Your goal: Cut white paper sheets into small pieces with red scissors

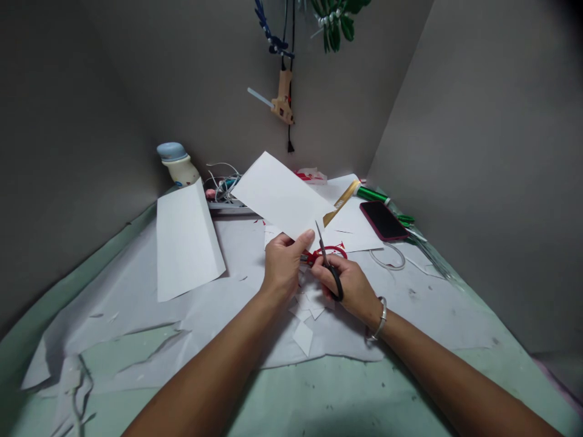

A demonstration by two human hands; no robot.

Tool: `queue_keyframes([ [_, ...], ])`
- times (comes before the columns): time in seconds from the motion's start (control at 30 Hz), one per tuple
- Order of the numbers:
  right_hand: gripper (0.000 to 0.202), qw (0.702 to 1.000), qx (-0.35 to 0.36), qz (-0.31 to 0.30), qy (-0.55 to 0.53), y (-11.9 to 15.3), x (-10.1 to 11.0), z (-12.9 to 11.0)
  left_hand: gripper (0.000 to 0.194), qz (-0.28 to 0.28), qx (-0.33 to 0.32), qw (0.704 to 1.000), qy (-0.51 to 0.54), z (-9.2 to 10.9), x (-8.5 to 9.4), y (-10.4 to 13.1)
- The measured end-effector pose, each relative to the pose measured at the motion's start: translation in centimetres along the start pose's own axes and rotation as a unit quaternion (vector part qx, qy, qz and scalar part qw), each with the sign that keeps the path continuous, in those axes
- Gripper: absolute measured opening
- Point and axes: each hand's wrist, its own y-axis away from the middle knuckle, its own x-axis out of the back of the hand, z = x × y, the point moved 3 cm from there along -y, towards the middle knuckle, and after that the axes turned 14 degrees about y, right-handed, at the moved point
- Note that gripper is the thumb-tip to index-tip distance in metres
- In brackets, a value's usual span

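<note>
Dead centre, a white sheet of paper (279,195) is held up off the table, tilted, its far corner pointing to 11 o'clock. The left hand (283,262) pinches its near edge, thumb on top, fingers closed underneath. Right beside it, at 3 o'clock of that grip, the right hand (347,285) is wrapped around black-handled scissors (328,267), fingers through the loops; the blades point up toward 12 and stand at the sheet's lower edge, only narrowly parted as far as one can tell. A bracelet (381,318) sits on the right wrist.

Under the hands, at 6 o'clock, small white paper scraps (304,328) lie scattered on larger white sheets covering a pale green table (319,400). A red cut shape (334,250) peeks out just behind the scissors.

Out at 9 o'clock lies a folded white sheet (184,240). At 10 o'clock, against the wall, stands a small bottle with a blue cap (177,162), with a tangle of cables (223,182) next to it. At 2 o'clock lies a dark phone (383,220), with a green stick (373,195) beyond it. High at 12 o'clock a glue gun (281,102) hangs on the wall.
</note>
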Motion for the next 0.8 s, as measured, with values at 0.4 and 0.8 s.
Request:
queue_keyframes([
  [0.4, 0.031, 0.999, 0.001, 0.012, 0.034, 0.0, 0.5, -0.2, 0.024, -0.009, 0.021, 0.999, 0.024, -0.4, 0.1, -0.1],
  [0.8, 0.024, 0.97, -0.003, -0.181, 0.164, 0.5, 6.9, -4.1, 0.029, -0.177, 0.068, 0.982, -0.001, -0.3, 1.3, -2.6],
])
